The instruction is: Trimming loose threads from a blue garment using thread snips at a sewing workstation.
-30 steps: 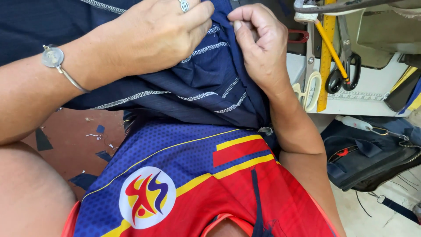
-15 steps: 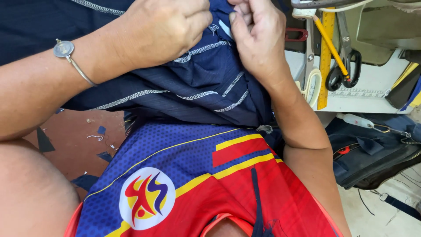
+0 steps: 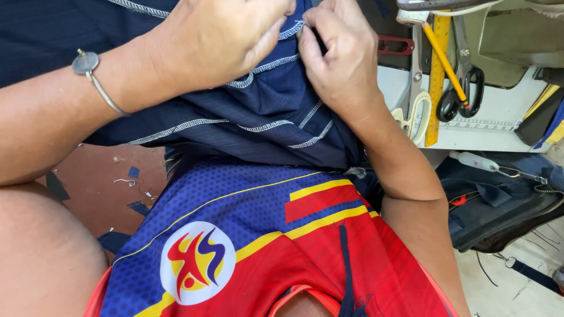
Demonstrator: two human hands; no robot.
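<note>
Navy garment (image 3: 264,138): it drapes over the lap, across the top of the view, above the red, blue and yellow jersey (image 3: 252,235). Dark blue knit, faint stripe weave, pale overlock stitching curving along its seams.
Handling: it looks light, soft and floppy, likely a little slick; it folds wherever it is unsupported, so a pinch close to the stitched seam gives the best control.
Left hand (image 3: 211,38): with a metal bangle (image 3: 97,79) at the wrist, its grip is closed, bunching cloth at the seam edge.
Right hand (image 3: 341,58): just beside the left, thumb and fingers pressed together on the same seam.
Surface (image 3: 499,111): to the right, it carries a yellow ruler (image 3: 436,76), black-handled scissors (image 3: 464,88) and pale-handled shears (image 3: 414,111).
Floor (image 3: 106,182): thread and cloth scraps.
</note>
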